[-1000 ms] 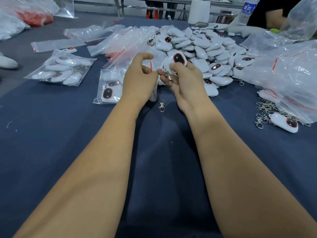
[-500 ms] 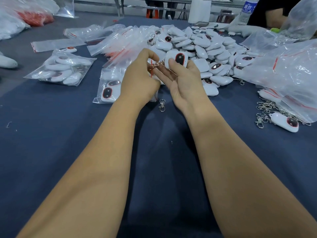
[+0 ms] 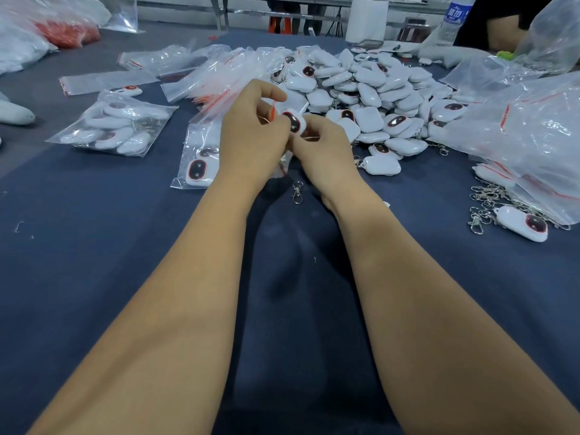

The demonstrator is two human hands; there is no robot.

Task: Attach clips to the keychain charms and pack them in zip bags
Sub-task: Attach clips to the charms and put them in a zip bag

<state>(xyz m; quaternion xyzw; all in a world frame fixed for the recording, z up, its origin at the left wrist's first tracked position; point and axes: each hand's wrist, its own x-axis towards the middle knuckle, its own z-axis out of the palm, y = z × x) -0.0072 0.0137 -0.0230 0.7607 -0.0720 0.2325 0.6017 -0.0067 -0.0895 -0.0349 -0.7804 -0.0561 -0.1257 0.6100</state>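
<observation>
My left hand [image 3: 251, 142] and my right hand [image 3: 326, 152] meet above the blue cloth, both with curled fingers. Between them is a white keychain charm [image 3: 295, 120] with a dark red-rimmed oval face. The left hand also pinches the red-striped top of a clear zip bag [image 3: 282, 164] that hangs below the hands. The charm's clip is hidden behind my fingers. One loose metal clip [image 3: 297, 192] lies on the cloth just below my hands. A big heap of white charms [image 3: 370, 98] lies behind.
Filled zip bags [image 3: 116, 127] [image 3: 201, 164] lie left of my hands, empty zip bags [image 3: 201, 73] behind them. Large clear bags [image 3: 527, 127] fill the right side, with loose clips [image 3: 483, 205] and a charm [image 3: 527, 226] beside them. Another person's arm [image 3: 502, 32] is at the far right.
The charm has come down from above my fingertips to between both hands, and my right fingers have curled in around it. The zip bag stays in my left hand.
</observation>
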